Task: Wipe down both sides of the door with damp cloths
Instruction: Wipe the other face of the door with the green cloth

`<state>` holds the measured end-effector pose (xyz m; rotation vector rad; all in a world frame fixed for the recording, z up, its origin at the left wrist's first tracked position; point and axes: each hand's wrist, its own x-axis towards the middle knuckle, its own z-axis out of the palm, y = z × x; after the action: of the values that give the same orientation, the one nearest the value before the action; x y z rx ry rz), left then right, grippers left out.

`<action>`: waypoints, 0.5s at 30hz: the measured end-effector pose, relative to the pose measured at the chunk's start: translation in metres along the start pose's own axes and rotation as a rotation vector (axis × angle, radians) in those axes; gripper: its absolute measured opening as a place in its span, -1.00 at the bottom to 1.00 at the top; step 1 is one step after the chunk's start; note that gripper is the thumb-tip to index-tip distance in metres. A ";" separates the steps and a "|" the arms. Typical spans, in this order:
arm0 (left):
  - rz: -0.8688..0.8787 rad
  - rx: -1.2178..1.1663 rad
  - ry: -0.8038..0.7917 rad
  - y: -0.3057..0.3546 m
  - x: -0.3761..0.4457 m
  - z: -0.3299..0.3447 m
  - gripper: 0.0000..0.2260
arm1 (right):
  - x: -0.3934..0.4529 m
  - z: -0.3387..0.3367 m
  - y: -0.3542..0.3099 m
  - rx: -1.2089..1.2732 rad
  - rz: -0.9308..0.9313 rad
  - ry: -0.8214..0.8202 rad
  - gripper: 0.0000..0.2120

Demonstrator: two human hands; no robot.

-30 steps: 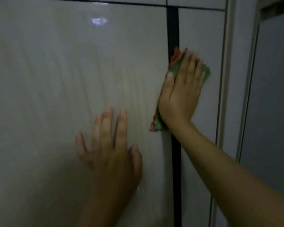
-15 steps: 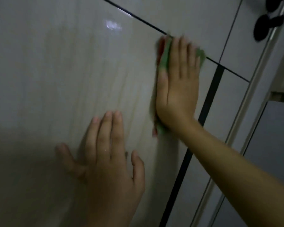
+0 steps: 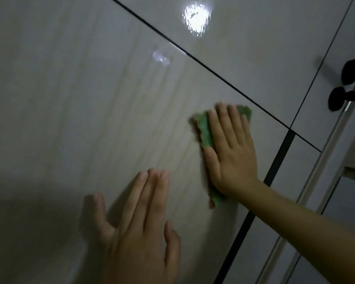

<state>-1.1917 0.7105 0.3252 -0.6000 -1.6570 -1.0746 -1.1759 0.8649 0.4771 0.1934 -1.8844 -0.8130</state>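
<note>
Evidently, the right hand point(image 3: 233, 152), grip flat, pressed the green damp cloth point(image 3: 205, 132) onto the glossy pale wood-grain door point(image 3: 90, 99) to wipe, while the open left hand point(image 3: 139, 228) braced the panel.

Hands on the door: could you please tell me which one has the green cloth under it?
The right hand presses the green cloth flat; the left hand rests bare.

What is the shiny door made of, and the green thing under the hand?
The door looks like glossy laminate or lacquered wood: faint grain streaks, and a lamp glare mirrored on it. The green cloth seems soft fabric, with ragged, crumpled edges and a reddish underside, under the right hand.
</note>
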 end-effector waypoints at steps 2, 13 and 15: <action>0.022 0.036 0.008 -0.009 0.006 -0.013 -0.39 | -0.002 -0.009 0.024 0.012 0.123 -0.041 -0.48; 0.003 0.263 0.030 -0.066 0.036 -0.066 -0.34 | 0.086 -0.010 -0.056 0.050 0.045 0.100 -0.47; -0.038 0.258 -0.015 -0.075 0.035 -0.071 -0.34 | 0.071 -0.018 -0.038 -0.002 0.012 0.010 -0.48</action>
<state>-1.2300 0.6088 0.3362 -0.4099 -1.7909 -0.8657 -1.2017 0.7941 0.5117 0.1842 -1.8737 -0.8040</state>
